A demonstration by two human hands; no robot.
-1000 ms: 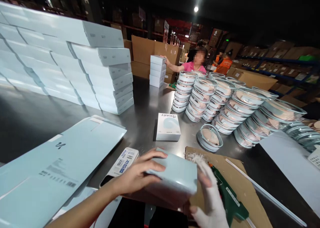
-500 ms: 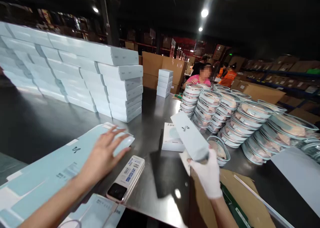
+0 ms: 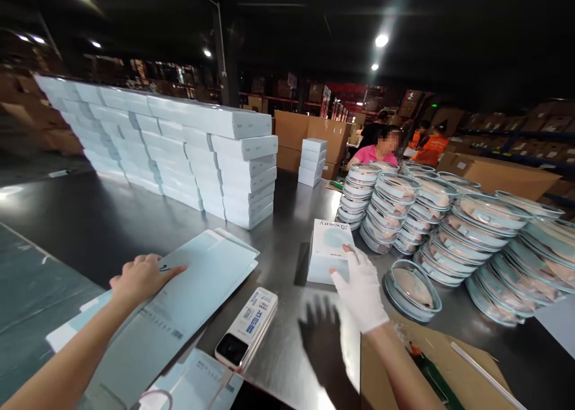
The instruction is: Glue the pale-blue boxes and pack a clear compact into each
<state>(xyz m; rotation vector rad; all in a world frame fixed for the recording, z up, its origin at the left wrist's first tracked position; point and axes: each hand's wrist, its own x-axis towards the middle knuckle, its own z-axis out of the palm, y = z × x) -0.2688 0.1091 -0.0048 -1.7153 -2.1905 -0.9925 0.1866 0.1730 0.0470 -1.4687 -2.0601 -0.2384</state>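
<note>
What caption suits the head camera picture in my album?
Left hand on flat blue cartons, gloved right hand at a lettered box.

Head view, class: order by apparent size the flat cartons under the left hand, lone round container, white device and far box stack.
1. Flat cartons
2. Lone round container and white device, too alike to rank
3. Far box stack

My feed came through dim under a near-black ceiling [image 3: 287, 20], where a lamp [image 3: 381, 41] flared white. I saw glare on the metal table [image 3: 283, 353], and the right hand [image 3: 362, 287] cast a dark shadow [image 3: 321, 338] there. Wide-angle distortion stretched the edges.
</note>
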